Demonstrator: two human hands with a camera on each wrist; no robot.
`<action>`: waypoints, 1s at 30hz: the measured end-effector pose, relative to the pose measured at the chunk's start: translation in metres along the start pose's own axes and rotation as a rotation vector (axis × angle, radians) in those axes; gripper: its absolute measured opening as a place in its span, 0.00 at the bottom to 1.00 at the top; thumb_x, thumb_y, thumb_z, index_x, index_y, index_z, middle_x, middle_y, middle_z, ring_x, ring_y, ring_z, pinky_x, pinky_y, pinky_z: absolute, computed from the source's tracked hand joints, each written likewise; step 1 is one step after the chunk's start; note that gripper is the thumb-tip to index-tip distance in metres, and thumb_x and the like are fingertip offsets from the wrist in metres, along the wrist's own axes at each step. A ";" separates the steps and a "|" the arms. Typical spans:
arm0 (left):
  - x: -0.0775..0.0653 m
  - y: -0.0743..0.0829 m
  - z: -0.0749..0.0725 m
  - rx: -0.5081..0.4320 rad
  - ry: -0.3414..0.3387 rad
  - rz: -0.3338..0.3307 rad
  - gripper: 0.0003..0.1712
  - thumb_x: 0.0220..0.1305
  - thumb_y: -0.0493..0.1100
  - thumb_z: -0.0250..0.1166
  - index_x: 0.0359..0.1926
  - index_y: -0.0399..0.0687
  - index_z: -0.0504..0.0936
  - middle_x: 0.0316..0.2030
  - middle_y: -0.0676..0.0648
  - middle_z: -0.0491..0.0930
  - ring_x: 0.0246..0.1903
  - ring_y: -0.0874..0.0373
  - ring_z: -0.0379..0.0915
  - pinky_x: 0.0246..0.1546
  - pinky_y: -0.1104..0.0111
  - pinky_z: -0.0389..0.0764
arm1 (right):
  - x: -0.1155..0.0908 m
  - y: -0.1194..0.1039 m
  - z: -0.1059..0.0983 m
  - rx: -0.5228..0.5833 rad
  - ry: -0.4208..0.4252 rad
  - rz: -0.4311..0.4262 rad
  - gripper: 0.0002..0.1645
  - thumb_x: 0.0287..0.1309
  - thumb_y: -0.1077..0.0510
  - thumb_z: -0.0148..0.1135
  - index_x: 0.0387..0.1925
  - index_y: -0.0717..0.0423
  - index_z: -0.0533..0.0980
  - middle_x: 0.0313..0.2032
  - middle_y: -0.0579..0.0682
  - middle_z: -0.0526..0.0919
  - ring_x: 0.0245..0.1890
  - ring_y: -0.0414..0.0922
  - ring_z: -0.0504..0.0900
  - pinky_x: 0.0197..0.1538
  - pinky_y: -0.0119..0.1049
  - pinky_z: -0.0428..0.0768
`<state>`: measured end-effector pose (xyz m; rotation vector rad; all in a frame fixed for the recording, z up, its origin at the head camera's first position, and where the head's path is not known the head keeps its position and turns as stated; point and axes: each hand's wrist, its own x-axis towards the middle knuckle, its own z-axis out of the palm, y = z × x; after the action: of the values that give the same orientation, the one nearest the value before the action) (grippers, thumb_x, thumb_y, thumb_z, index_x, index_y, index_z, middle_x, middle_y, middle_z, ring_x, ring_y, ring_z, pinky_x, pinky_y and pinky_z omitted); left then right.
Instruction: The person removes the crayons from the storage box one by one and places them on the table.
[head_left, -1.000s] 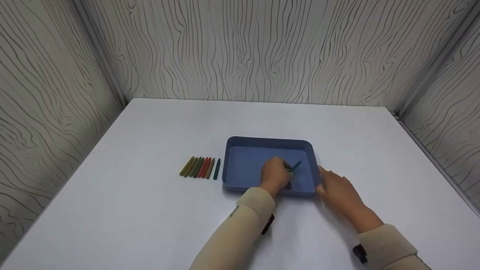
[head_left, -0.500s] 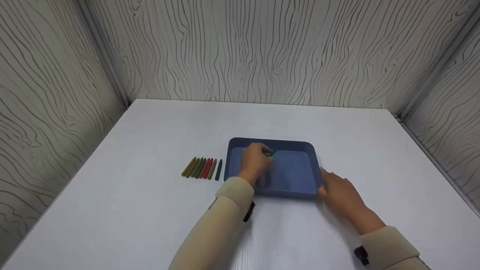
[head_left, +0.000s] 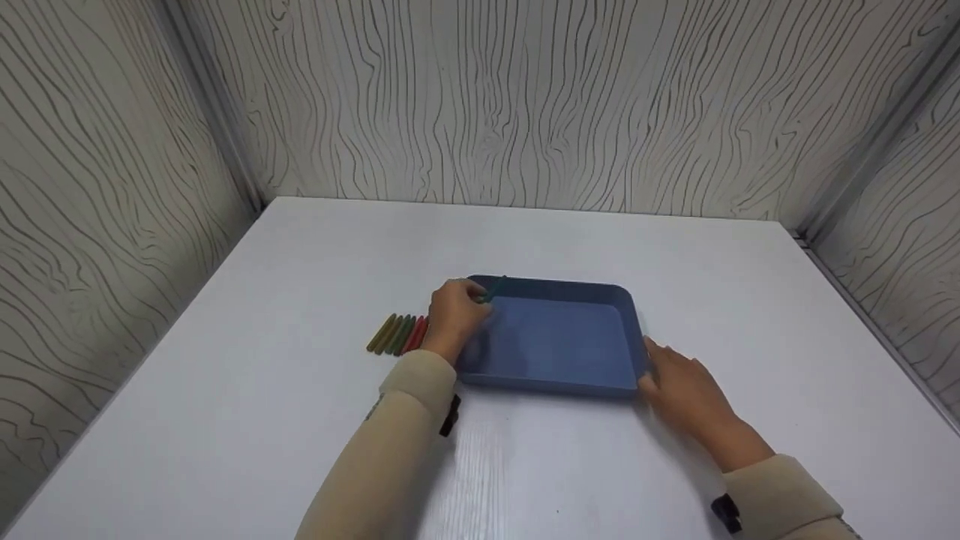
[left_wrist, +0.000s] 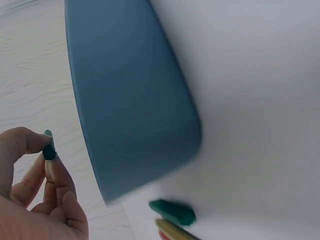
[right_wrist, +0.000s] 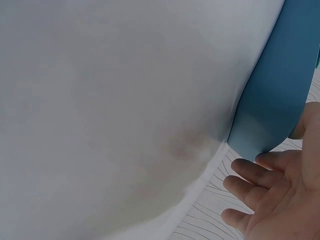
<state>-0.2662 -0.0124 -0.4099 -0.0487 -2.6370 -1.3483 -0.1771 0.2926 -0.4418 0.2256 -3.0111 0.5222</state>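
My left hand (head_left: 454,316) pinches a dark green crayon (head_left: 495,288) between thumb and fingertips, over the left side of a shallow blue tray (head_left: 555,337). In the left wrist view this crayon (left_wrist: 49,151) is seen nearly end-on. Left of the tray lies a row of crayons (head_left: 397,334), yellowish, green and red; the hand hides its right end. A teal-green crayon (left_wrist: 173,212) from that row lies near the tray's corner in the left wrist view. My right hand (head_left: 684,390) touches the tray's near right corner, its fingers loosely extended in the right wrist view.
The white table (head_left: 225,420) carries the tray and crayons. Pale wood-grain panels (head_left: 480,105) rise at the back and both sides. Inside the tray no other crayon shows.
My left hand has moved left across the tray with the green crayon, from its right part to its left wall. My right hand has stayed at the tray's corner.
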 end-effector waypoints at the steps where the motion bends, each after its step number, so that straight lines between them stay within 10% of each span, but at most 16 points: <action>1: 0.001 -0.004 -0.003 0.000 0.007 -0.013 0.11 0.53 0.35 0.69 0.40 0.38 0.85 0.35 0.43 0.83 0.37 0.50 0.79 0.40 0.59 0.78 | 0.000 0.000 0.000 0.000 0.000 -0.002 0.34 0.62 0.58 0.47 0.67 0.70 0.59 0.61 0.70 0.67 0.63 0.66 0.61 0.63 0.61 0.53; 30: -0.008 -0.097 -0.094 0.039 0.029 -0.257 0.16 0.58 0.34 0.63 0.47 0.32 0.80 0.41 0.36 0.79 0.34 0.49 0.78 0.34 0.62 0.79 | -0.003 -0.004 -0.003 0.001 -0.006 0.005 0.33 0.63 0.59 0.47 0.67 0.71 0.58 0.61 0.72 0.66 0.63 0.67 0.61 0.63 0.60 0.53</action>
<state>-0.2552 -0.1448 -0.4357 0.3229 -2.7160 -1.3570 -0.1736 0.2905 -0.4384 0.2201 -3.0184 0.5252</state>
